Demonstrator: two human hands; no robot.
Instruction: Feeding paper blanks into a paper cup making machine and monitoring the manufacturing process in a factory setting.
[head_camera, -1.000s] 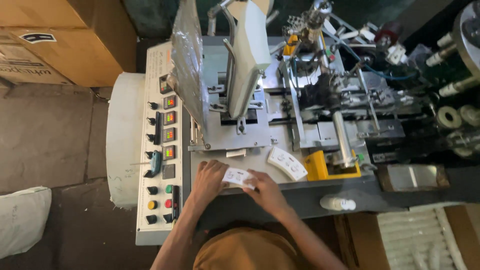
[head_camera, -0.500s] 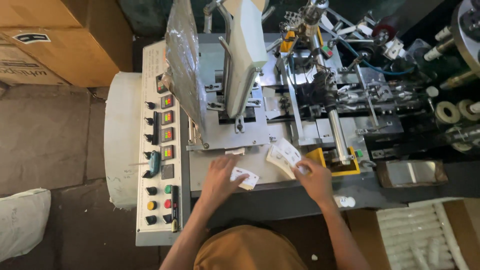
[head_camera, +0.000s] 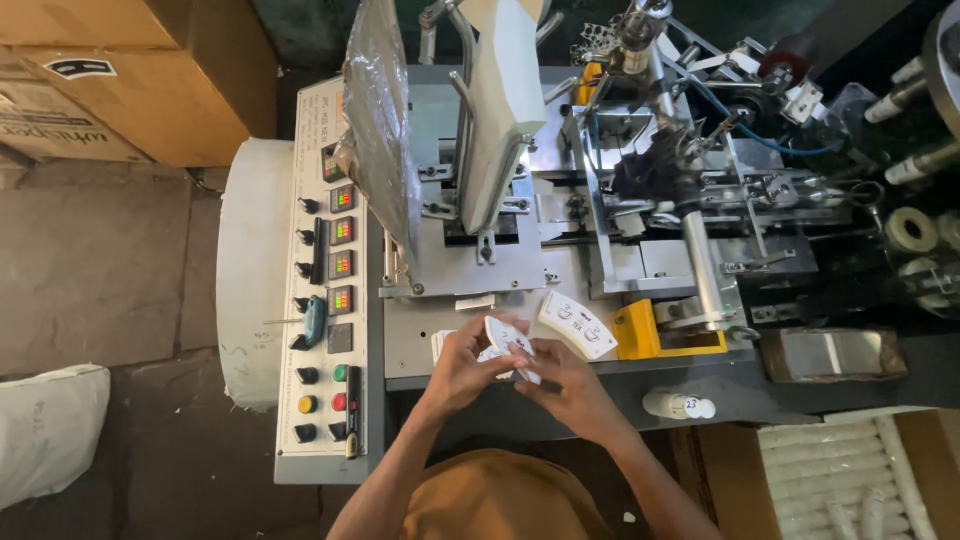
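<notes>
My left hand (head_camera: 462, 368) and my right hand (head_camera: 563, 383) meet over the front of a grey machine table (head_camera: 410, 340). Together they grip a small stack of white printed paper blanks (head_camera: 503, 342), fanned between the fingers. A second curved stack of the same blanks (head_camera: 577, 326) lies on the table just right of my hands, beside a yellow bracket (head_camera: 640, 332). A tall upright stack of white blanks (head_camera: 500, 100) stands in the machine's feeder above.
A control panel (head_camera: 325, 300) with displays, switches and coloured buttons runs down the left. A large white paper roll (head_camera: 248, 270) sits beside it. Cardboard boxes (head_camera: 130, 70) stand at the top left, a white sack (head_camera: 45, 430) lower left, a box of white items (head_camera: 850, 470) lower right.
My right hand reached right to the curved stack half a second ago and has come back to the left hand. Both hands now hold the blanks together again.
</notes>
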